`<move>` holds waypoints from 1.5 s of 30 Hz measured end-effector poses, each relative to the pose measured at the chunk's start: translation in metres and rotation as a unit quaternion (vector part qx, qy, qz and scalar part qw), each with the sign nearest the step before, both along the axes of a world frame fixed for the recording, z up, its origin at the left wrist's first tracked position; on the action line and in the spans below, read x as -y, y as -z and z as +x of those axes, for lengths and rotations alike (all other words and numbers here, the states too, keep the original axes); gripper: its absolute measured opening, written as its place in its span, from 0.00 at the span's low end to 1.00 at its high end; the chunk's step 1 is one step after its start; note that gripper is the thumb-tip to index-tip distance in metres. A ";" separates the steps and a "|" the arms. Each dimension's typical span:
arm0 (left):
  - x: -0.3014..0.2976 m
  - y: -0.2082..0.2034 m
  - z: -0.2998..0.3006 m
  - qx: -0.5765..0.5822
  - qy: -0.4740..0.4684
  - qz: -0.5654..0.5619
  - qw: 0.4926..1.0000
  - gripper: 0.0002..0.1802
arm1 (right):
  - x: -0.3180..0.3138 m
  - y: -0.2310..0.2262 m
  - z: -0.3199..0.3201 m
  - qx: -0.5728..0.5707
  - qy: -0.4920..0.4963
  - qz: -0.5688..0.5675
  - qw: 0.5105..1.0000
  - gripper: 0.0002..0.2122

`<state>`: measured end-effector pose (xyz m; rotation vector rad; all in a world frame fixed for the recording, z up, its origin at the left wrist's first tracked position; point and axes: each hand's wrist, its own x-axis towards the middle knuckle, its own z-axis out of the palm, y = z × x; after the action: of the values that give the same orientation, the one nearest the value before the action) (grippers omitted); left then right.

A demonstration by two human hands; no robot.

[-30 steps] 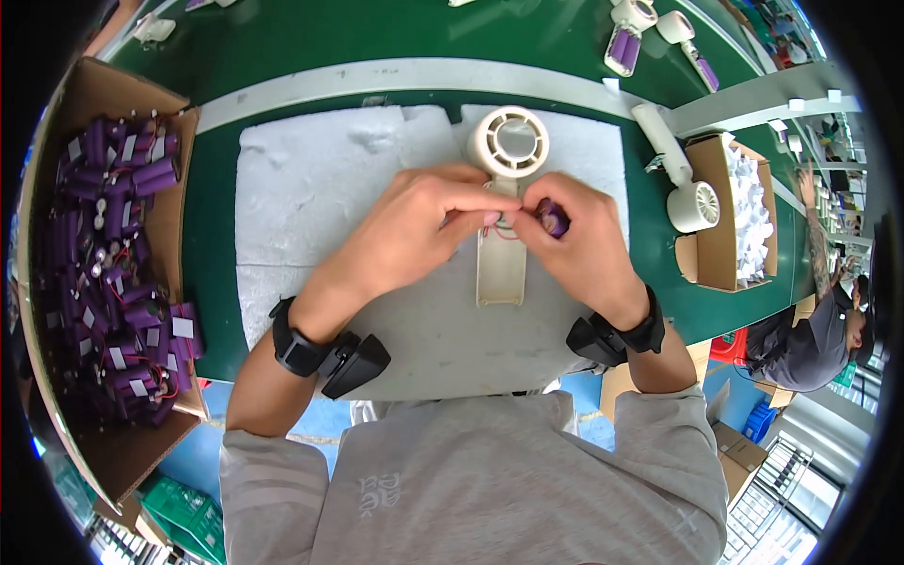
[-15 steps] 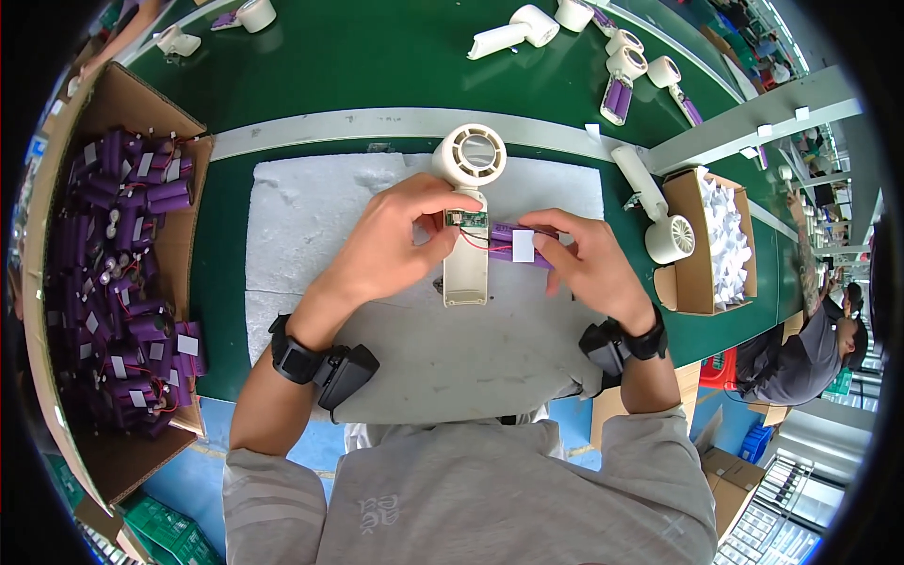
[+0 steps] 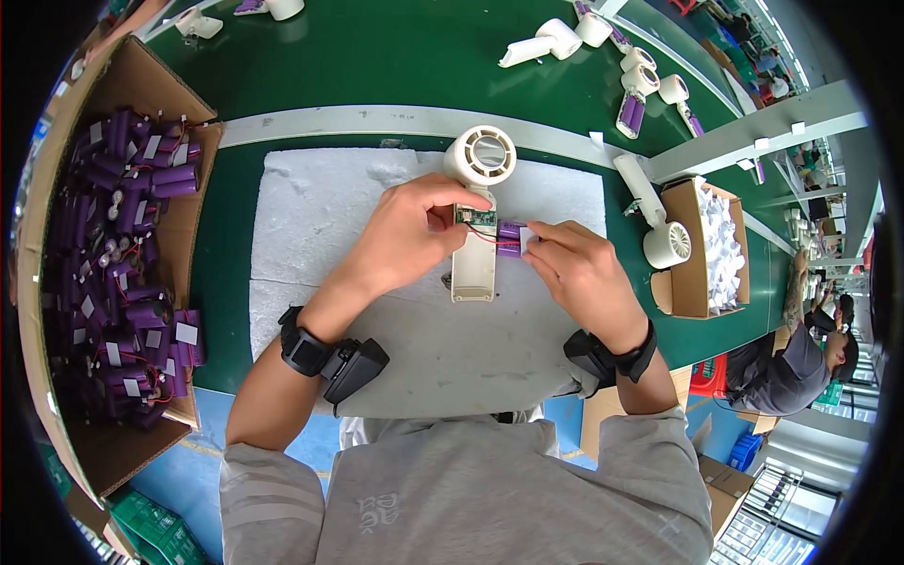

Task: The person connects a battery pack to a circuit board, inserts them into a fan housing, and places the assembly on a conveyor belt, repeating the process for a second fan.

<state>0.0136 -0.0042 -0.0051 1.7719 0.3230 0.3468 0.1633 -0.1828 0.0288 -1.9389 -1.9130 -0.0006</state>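
the right hand (image 3: 589, 278) is closed in a narrow pinch, thumb and fingers together on the labelled end of a purple battery pack (image 3: 508, 237). the left hand (image 3: 405, 235) holds a cream fan body (image 3: 473, 275), its forefinger at the neck and its thumb at the left edge, the two bracketing a green circuit board (image 3: 480, 217). red and black wires (image 3: 486, 236) cross the housing from the board to the pack, which lies just right of the open handle (the round fan head points away from the wearer). beneath is a pale foam sheet (image 3: 306, 212) on a green bench (image 3: 377, 80). at left, a large cardboard box (image 3: 202, 174) holds many similar purple packs (image 3: 141, 273); at right, another cream fan (image 3: 667, 243) lies beside a small cardboard box (image 3: 687, 212) of white pieces (image 3: 722, 250). beyond the metal rail (image 3: 377, 121), further fans lie scattered.
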 end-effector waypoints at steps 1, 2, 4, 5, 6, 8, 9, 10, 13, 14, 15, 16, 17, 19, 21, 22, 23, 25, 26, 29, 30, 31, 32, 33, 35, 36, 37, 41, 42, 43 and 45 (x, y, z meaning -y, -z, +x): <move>0.000 0.000 0.000 -0.005 0.002 0.001 1.000 0.19 | 0.000 -0.001 -0.001 0.002 0.003 0.000 1.000 0.06; 0.001 0.000 0.000 -0.009 0.005 0.002 1.000 0.19 | 0.000 -0.003 -0.003 0.031 -0.003 -0.013 0.999 0.06; 0.000 0.000 0.000 0.006 -0.004 0.009 1.000 0.18 | -0.002 -0.006 -0.006 0.089 -0.014 -0.039 0.995 0.05; 0.001 0.001 0.001 0.021 -0.014 0.014 1.000 0.18 | -0.002 -0.007 -0.007 0.090 -0.010 -0.041 0.995 0.05; 0.002 0.001 0.001 0.035 -0.025 0.020 0.999 0.17 | -0.003 -0.008 -0.009 0.116 -0.015 -0.054 0.992 0.05; 0.003 0.000 0.002 0.036 -0.021 0.023 0.999 0.17 | -0.006 -0.009 -0.011 0.166 -0.026 -0.081 0.982 0.05; 0.003 0.000 0.002 0.036 -0.021 0.029 0.999 0.17 | -0.005 -0.008 -0.011 0.166 -0.021 -0.084 0.982 0.05; 0.003 0.000 0.000 0.033 -0.026 0.036 0.998 0.17 | -0.006 -0.006 -0.013 0.167 -0.019 -0.080 0.982 0.05; 0.002 0.001 0.001 0.037 -0.025 0.045 0.998 0.17 | -0.010 -0.001 -0.014 0.164 -0.018 -0.074 0.984 0.05; 0.002 0.002 0.002 0.039 -0.025 0.051 0.998 0.17 | -0.009 -0.003 -0.009 0.147 -0.017 -0.058 0.987 0.05; 0.001 0.003 0.001 0.034 -0.029 0.049 0.998 0.17 | -0.010 -0.005 -0.004 0.130 -0.019 -0.041 0.991 0.04; 0.001 0.003 0.001 0.035 -0.026 0.048 0.998 0.17 | -0.009 -0.005 -0.003 0.112 -0.020 -0.024 0.993 0.04; 0.001 0.004 0.003 0.039 -0.024 0.047 0.998 0.17 | -0.007 -0.005 -0.001 0.110 -0.024 -0.025 0.993 0.04; 0.000 0.003 0.002 0.041 -0.026 0.045 0.998 0.17 | -0.005 -0.006 0.001 0.041 -0.004 -0.013 0.999 0.03; 0.000 0.001 0.001 0.009 -0.014 0.050 0.999 0.18 | -0.004 -0.005 0.000 0.007 0.004 -0.008 1.000 0.02; 0.000 0.001 0.000 -0.006 -0.008 0.052 0.999 0.18 | -0.004 -0.003 0.000 -0.004 0.012 -0.005 1.000 0.02; 0.000 0.002 0.001 -0.007 -0.010 0.051 0.999 0.18 | -0.004 -0.001 0.000 -0.015 0.021 -0.002 1.000 0.02; 0.001 0.005 0.002 0.013 -0.018 0.051 0.998 0.18 | -0.003 0.000 -0.001 -0.027 0.031 0.001 0.999 0.02; 0.001 0.006 0.002 0.022 -0.021 0.051 0.998 0.18 | -0.004 0.000 -0.001 -0.055 0.042 -0.008 0.998 0.02; 0.002 0.006 0.003 0.021 -0.026 0.048 0.998 0.18 | -0.004 0.001 0.002 -0.111 0.067 -0.025 0.991 0.03; 0.002 0.006 0.004 0.023 -0.025 0.047 0.998 0.18 | -0.004 0.002 0.005 -0.115 0.073 -0.022 0.990 0.03; 0.002 0.007 0.005 0.025 -0.021 0.045 0.998 0.18 | -0.003 0.003 0.008 -0.118 0.078 -0.020 0.990 0.03; 0.001 0.007 0.003 0.020 -0.021 0.037 0.999 0.18 | -0.004 0.003 0.011 -0.122 0.079 -0.019 0.989 0.03; 0.000 0.008 0.001 0.015 -0.021 0.028 0.999 0.18 | 0.001 0.001 0.020 -0.113 0.124 0.010 0.986 0.02; -0.002 0.009 -0.002 0.012 -0.030 0.015 0.999 0.18 | 0.018 -0.016 0.045 -0.083 0.252 0.065 0.962 0.03; -0.001 0.008 -0.002 0.003 -0.029 0.019 0.999 0.18 | 0.033 -0.033 0.062 -0.060 0.334 0.092 0.936 0.05; -0.001 0.006 -0.003 -0.008 -0.029 0.024 0.999 0.18 | 0.055 -0.045 0.094 0.007 0.404 0.093 0.910 0.07; 0.002 0.001 0.008 -0.005 -0.015 0.040 0.999 0.18 | 0.114 -0.074 0.163 0.191 0.503 -0.015 0.843 0.14; 0.001 0.004 0.005 -0.014 -0.012 0.051 0.999 0.18 | 0.093 -0.070 0.154 0.086 0.460 0.012 0.884 0.14; -0.001 0.005 0.004 -0.017 -0.018 0.052 0.998 0.18 | 0.066 -0.063 0.147 -0.020 0.411 0.038 0.910 0.15; -0.007 0.010 -0.001 -0.026 -0.021 0.035 0.999 0.18 | -0.004 -0.054 0.128 -0.021 0.274 0.033 0.961 0.15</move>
<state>0.0129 0.0024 -0.0147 1.8474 0.3894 0.3460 0.2917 -0.1785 0.0827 -2.3304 -1.2756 -0.1781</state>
